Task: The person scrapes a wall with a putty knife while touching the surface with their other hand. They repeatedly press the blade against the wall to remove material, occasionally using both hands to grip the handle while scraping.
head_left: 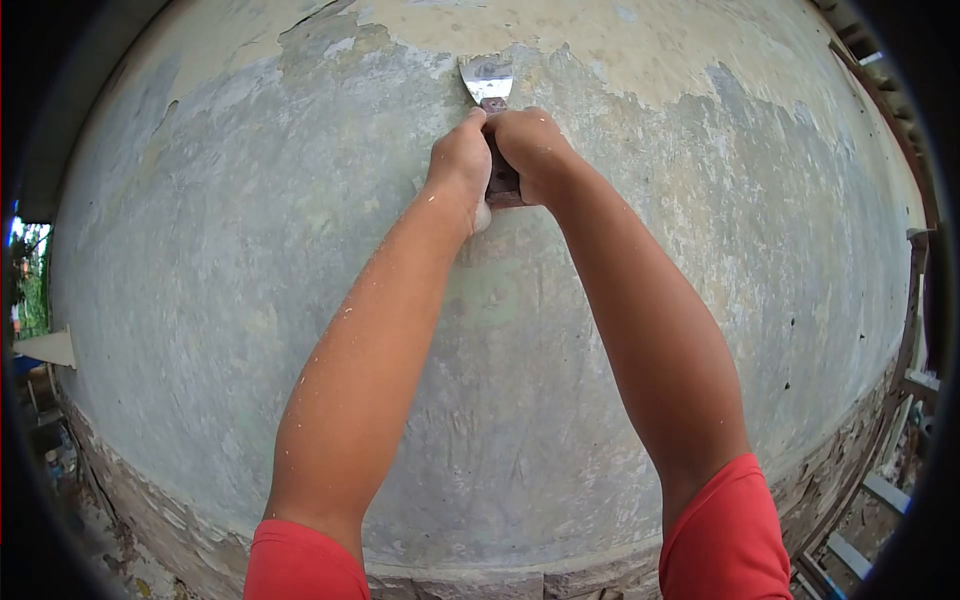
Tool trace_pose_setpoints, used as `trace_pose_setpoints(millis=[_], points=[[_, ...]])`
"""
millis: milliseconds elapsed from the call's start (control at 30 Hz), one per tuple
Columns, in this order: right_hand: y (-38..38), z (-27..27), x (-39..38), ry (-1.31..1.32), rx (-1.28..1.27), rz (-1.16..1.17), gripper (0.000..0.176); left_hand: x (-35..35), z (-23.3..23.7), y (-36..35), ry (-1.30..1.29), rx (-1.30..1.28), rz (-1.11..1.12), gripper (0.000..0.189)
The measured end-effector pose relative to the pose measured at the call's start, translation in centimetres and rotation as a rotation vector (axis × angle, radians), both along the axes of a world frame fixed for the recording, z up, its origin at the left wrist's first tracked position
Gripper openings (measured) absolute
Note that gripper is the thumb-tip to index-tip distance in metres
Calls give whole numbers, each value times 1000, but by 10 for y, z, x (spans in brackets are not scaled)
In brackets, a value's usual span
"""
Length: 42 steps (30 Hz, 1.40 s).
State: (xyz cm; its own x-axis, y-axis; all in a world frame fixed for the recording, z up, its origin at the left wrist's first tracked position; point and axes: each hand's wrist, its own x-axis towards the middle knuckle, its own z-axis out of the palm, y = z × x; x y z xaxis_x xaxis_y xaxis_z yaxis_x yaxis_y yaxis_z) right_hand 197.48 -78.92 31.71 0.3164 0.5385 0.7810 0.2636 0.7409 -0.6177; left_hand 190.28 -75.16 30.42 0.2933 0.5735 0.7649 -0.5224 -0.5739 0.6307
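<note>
Both arms reach up and forward to a paint scraper [503, 170] with a dark wooden handle and a wide metal blade. My left hand [462, 165] is closed around the handle from the left. On the other side, my right hand [532, 150] grips the same handle near the blade. The blade points upward, and its edge meets the wall [400, 330] at the border of a cream paint layer [680, 45]. Grey-green bare surface spreads below that border. Pale flakes dot both forearms.
Rough stonework [590, 583] runs along the wall's foot. At the right stands a ladder-like frame with pale slats [887, 492]. A light flat board [48, 348] juts in at the left, with greenery behind it. Roof parts [865, 45] show at the upper right.
</note>
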Motion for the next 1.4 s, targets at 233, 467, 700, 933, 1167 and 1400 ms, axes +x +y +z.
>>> trace_pose_setpoints(millis=[233, 467, 700, 933, 1167, 1400], points=[[-4, -25, -11, -13, -29, 23, 33, -21, -41, -10, 137, -12, -18, 43], [12, 20, -11, -254, -26, -125, 29, -31, -11, -15, 252, 154, 133, 28], [13, 33, -11, -248, 9, -166, 23, -34, 5, -25, 332, 203, 143, 23], [54, 22, 1, -246, 128, -122, 19, -40, -16, -32, 359, 144, 197, 21], [19, 27, -13, -10, -53, 78, 23, -40, -3, -35, 367, 147, 182, 21], [118, 80, 43, -550, 186, -118, 33, -37, 8, -26, 379, 209, 198, 21]])
